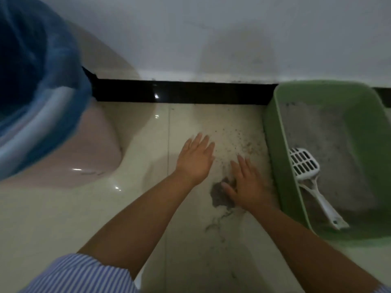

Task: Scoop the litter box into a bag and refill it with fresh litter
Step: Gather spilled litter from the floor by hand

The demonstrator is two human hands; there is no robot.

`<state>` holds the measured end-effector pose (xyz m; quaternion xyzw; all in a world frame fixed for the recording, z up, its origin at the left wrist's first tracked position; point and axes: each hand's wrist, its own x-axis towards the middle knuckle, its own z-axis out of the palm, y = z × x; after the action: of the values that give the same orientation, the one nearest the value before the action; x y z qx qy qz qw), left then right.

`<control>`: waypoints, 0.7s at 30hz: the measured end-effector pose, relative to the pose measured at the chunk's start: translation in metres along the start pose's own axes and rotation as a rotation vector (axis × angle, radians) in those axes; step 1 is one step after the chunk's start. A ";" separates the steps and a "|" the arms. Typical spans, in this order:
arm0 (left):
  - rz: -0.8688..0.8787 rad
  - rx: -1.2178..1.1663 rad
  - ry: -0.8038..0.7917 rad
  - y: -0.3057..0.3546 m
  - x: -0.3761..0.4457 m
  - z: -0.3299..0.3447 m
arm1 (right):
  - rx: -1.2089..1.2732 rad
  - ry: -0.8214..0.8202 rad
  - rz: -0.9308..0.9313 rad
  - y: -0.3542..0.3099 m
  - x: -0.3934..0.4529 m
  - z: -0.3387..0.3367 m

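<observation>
Step in hand: clearing up spilled litter (222,197) from the tiled floor (148,208), by my reading; a dark grey heap lies at lower centre of the frame, with loose grains scattered above it toward the black skirting (179,92).
Left hand (195,160): flat, fingers straight and together, palm down over the floor at centre frame; grip released, holding nothing.
Right hand (248,185): flat, fingers straight, its thumb edge touching the heap as if to push it; grip released, grasping nothing.
Litter box (275,144): green tray at the right of the frame, just beside the right hand, against the skirting; pale grey litter inside it.
Scoop (309,178): white slotted scoop lying in the box, head toward the upper left, handle toward the lower right; untouched.
Bag (31,70): blue bag lining a pink bin (99,149) at the upper left, well apart from the hands.
Next move: probably draw both hands together to gather the heap, then lift it to the bag or box; the fine grains will likely slip between bare fingers, so the scoop may serve better.
Count: two hands, one litter box, one scoop, one bag, one bin, one heap. No fresh litter container is in view.
</observation>
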<state>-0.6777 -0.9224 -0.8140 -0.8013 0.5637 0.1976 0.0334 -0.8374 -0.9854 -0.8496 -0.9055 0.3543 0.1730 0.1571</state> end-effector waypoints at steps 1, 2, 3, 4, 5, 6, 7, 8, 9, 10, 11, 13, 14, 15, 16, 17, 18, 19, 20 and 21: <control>-0.004 -0.014 -0.023 0.000 0.000 0.017 | 0.032 -0.017 0.026 0.005 -0.007 0.019; -0.014 -0.017 -0.046 -0.002 0.000 0.033 | 0.047 -0.014 0.046 0.008 -0.011 0.035; -0.023 -0.015 -0.061 -0.005 0.000 0.045 | 0.040 0.001 0.052 0.009 -0.015 0.049; -0.037 -0.013 -0.075 -0.011 0.000 0.054 | 0.026 0.041 0.053 0.008 -0.018 0.057; -0.057 -0.011 -0.077 -0.019 0.001 0.063 | 0.013 0.049 0.065 0.005 -0.018 0.062; -0.078 -0.010 -0.079 -0.027 0.002 0.069 | 0.002 0.051 0.084 0.002 -0.016 0.063; -0.089 -0.015 -0.070 -0.033 0.004 0.074 | -0.001 0.054 0.080 -0.001 -0.011 0.064; -0.093 -0.032 -0.058 -0.038 0.005 0.078 | -0.014 0.093 0.053 -0.004 -0.005 0.064; -0.091 -0.047 -0.051 -0.042 0.005 0.080 | -0.025 0.112 0.033 -0.007 0.003 0.062; -0.080 -0.043 -0.026 -0.043 0.006 0.083 | -0.034 0.145 0.026 -0.009 0.011 0.061; -0.066 -0.027 0.009 -0.044 0.005 0.085 | -0.023 0.164 0.039 -0.011 0.021 0.059; -0.037 0.001 0.111 -0.045 0.007 0.093 | 0.008 0.169 0.074 -0.014 0.040 0.056; -0.032 0.021 0.141 -0.046 0.008 0.096 | 0.011 0.191 0.075 -0.012 0.049 0.056; -0.034 0.028 0.146 -0.047 0.010 0.097 | 0.020 0.221 0.050 -0.010 0.057 0.053; -0.031 0.034 0.171 -0.048 0.011 0.098 | 0.034 0.275 -0.004 -0.006 0.063 0.049; -0.027 0.035 0.191 -0.049 0.013 0.098 | 0.069 0.306 -0.068 -0.002 0.070 0.042; -0.020 0.038 0.209 -0.050 0.014 0.100 | 0.113 0.329 -0.110 0.004 0.078 0.031; -0.021 0.038 0.202 -0.051 0.015 0.100 | 0.162 0.335 -0.102 0.012 0.088 0.017; -0.020 0.037 0.205 -0.051 0.016 0.102 | 0.205 0.331 -0.035 0.021 0.100 0.005; -0.024 0.027 0.199 -0.052 0.015 0.102 | 0.250 0.318 0.070 0.031 0.114 -0.007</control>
<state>-0.6546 -0.8891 -0.9223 -0.8231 0.5572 0.1090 -0.0096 -0.7795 -1.0769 -0.8969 -0.8820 0.4244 -0.0120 0.2042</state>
